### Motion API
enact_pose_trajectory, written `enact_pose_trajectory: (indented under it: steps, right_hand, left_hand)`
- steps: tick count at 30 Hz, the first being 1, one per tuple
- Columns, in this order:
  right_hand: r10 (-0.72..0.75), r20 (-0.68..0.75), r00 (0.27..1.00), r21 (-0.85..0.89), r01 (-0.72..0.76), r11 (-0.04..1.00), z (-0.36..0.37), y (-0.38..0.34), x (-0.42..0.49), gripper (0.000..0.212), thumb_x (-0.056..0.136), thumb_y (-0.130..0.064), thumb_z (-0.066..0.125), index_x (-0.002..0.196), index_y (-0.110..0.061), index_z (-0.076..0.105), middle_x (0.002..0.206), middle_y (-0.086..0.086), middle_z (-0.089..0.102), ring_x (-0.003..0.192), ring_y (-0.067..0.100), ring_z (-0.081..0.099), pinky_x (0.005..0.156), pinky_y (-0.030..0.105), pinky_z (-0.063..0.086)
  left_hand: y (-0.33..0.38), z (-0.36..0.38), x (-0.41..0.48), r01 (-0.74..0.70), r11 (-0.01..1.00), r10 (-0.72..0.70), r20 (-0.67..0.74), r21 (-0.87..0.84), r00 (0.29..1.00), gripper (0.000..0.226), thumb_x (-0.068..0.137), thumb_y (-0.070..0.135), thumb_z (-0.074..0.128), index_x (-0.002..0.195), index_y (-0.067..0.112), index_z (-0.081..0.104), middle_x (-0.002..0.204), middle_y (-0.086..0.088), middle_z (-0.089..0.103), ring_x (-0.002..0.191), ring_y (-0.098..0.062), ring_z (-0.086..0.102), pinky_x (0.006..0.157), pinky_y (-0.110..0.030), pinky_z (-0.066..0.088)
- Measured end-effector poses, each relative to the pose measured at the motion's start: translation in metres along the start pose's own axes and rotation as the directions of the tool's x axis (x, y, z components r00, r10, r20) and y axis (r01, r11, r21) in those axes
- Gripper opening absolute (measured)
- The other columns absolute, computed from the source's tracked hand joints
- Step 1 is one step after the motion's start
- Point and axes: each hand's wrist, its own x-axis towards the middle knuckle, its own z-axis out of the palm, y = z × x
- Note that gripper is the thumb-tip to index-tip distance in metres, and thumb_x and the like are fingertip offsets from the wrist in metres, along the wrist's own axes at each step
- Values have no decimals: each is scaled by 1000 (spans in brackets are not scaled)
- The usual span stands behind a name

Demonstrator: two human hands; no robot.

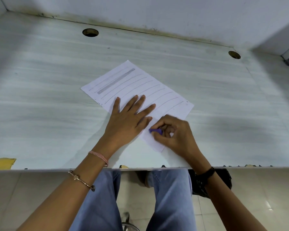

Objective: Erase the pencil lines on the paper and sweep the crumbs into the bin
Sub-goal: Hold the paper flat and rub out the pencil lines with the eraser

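Note:
A white sheet of paper (140, 84) lies askew on the pale desk (48, 97), ruled with several pencil lines and one thick grey shaded band near its far edge. My left hand (128, 119) lies flat on the sheet with fingers spread, pressing it down. My right hand (175, 132) pinches a small purple eraser (155, 131) and holds its tip against the near part of the paper, right beside my left thumb. The near strip of the sheet looks blank.
Two round cable holes (90, 32) (234, 55) sit near the desk's back edge, with walls behind and on both sides. A black bin bag (223, 180) shows under the desk at right. My legs are below the front edge.

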Motion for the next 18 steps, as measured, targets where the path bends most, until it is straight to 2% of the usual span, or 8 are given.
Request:
enact_pose_trajectory:
  steps: [2,3,6,7,10,11,15,18]
  right_hand:
    - [-37,118,992,9,37,999,0,-4,-9,13,72,-1,76,78,-12,73,74,-1,65,54,7,47,54,22,41]
    - [-19,106,994,11,18,1000,-3,-1,-7,15,71,0,76,78,-13,73,74,-1,65,54,7,46,54,21,41]
    - [46,-78,996,-8,-46,999,-6,6,3,16,71,-2,74,78,-15,72,74,-1,64,57,14,50,55,22,42]
    - [30,-77,997,-25,-32,999,-4,5,3,15,72,-2,74,79,-15,72,74,-1,64,57,14,51,56,22,43]
    - [-37,103,994,-4,38,999,-2,-2,-9,15,71,0,75,77,-13,72,73,-2,65,54,9,48,53,21,41]
    - [-28,113,993,3,27,1000,-5,0,-8,15,70,1,75,76,-13,72,72,-3,64,53,7,46,53,19,40]
    - [21,-82,996,-26,-24,999,-8,7,5,15,70,-4,74,77,-16,72,73,-3,64,57,7,49,56,20,42]
    - [-59,69,996,-24,61,998,-1,0,-5,14,71,-2,75,79,-13,73,74,-3,65,56,8,51,57,17,41]
  left_hand:
    - [-1,1,0,-9,1000,9,-6,14,1000,61,91,56,-6,150,48,5,163,8,2,149,-12,-2,116,-56,-4]
    - [-1,1,0,-9,1000,9,-1,14,1000,61,90,56,-7,150,48,4,163,8,1,149,-12,-3,116,-56,-4]
    - [0,0,1,-2,1000,2,11,-16,1000,63,89,58,-9,150,49,3,163,9,-1,149,-10,-5,116,-55,-5]
    - [0,0,0,1,1000,-1,9,-17,1000,64,88,58,-9,150,49,4,162,10,0,149,-10,-5,116,-55,-5]
    - [0,0,0,-2,1000,2,2,1,1000,63,89,57,-9,150,49,4,163,9,0,149,-10,-4,116,-55,-5]
    - [0,0,0,-1,1000,1,5,-3,1000,63,89,57,-9,150,49,3,163,9,-1,149,-10,-5,116,-55,-5]
    - [0,-1,0,5,1000,-4,19,-14,1000,64,88,58,-10,150,49,2,162,10,-2,149,-10,-7,116,-55,-6]
    - [0,1,0,-2,1000,2,-1,2,1000,62,90,57,-7,150,49,5,163,9,1,149,-11,-3,116,-55,-4]
